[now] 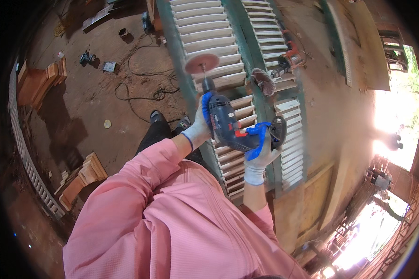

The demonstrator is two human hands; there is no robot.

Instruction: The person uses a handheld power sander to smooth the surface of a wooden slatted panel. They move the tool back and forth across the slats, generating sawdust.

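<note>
The left hand (201, 124), in a white glove with blue fingers, wraps the front of the body of a blue drill (228, 125); its fingers (206, 101) are curled round the housing just behind the chuck. The right hand (260, 151), gloved the same way, grips the rear handle of the drill, its fingers (260, 135) closed round the grip; whether one rests on the trigger cannot be told. The drill lies between the two hands, its nose pointing up and away from the person. A round pink sanding disc (202, 63) sits on the shaft beyond the left fingers, tilted, over the pale slats of a louvred shutter (219, 51); whether the disc touches the slats cannot be told. The shutter, with green frame rails, runs beneath both hands. A second shutter (277, 46) lies beside it, beyond the right fingers. On this one rest a second drill (288, 60), red and dark, and a brown flap wheel (264, 81) on its shaft, well apart from the right fingers. To the left of the left fingers, on the dirt floor (88, 102), lie a black cable (144, 90), a small power tool (87, 58) and stacks of wood blocks (39, 83). More blocks (81, 179) lie below and left of the hands. Pink sleeves (149, 195) cover both forearms.
</note>
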